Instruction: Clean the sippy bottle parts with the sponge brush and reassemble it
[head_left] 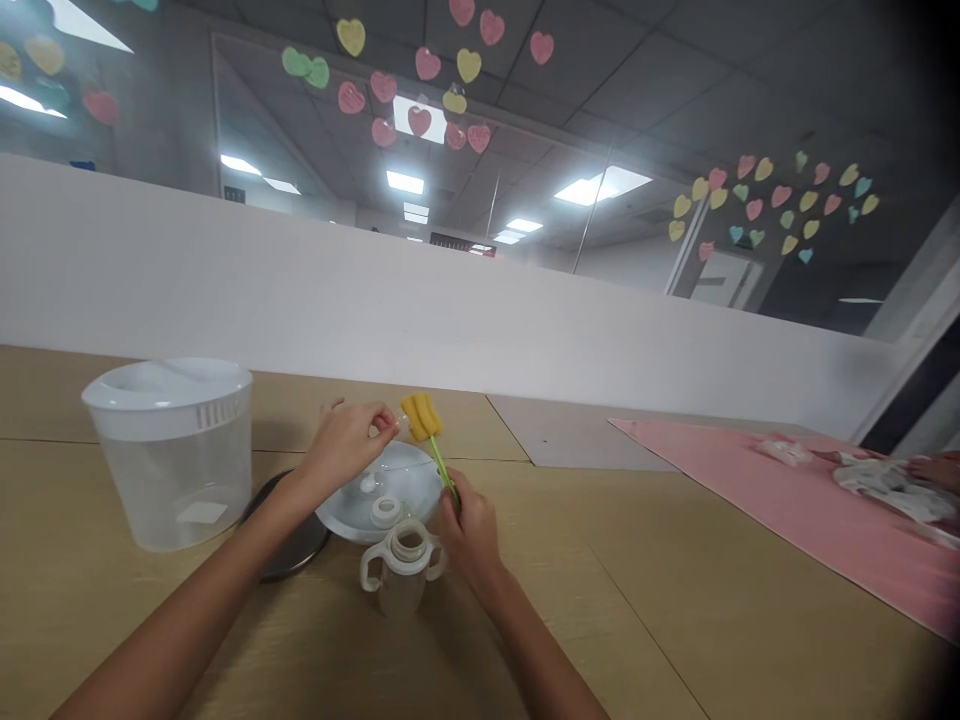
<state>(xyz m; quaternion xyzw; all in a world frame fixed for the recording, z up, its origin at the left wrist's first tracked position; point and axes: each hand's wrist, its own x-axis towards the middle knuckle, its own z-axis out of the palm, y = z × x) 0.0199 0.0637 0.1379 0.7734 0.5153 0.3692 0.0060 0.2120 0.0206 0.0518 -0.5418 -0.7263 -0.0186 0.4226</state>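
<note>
My right hand (470, 525) is closed around the green handle of a bottle brush (422, 416), whose yellow sponge head points up. My left hand (356, 437) pinches beside the sponge; a small clear thing seems to be at its fingertips, too faint to name. Below both hands is a pale round basin (341, 522) with water and a clear piece in it. A white ring-shaped cap (386, 512) shows at the basin's near side. In front of it stands a clear baby bottle (403, 590), upright and uncapped, with a white two-handled collar.
A translucent bucket (176, 470) with a white lid stands at left. A dark round plate (296, 545) lies between it and the basin, partly behind my left forearm. A pink mat (720, 490) covers the right side, with white cloth (889, 485) and another person's hand at its far edge.
</note>
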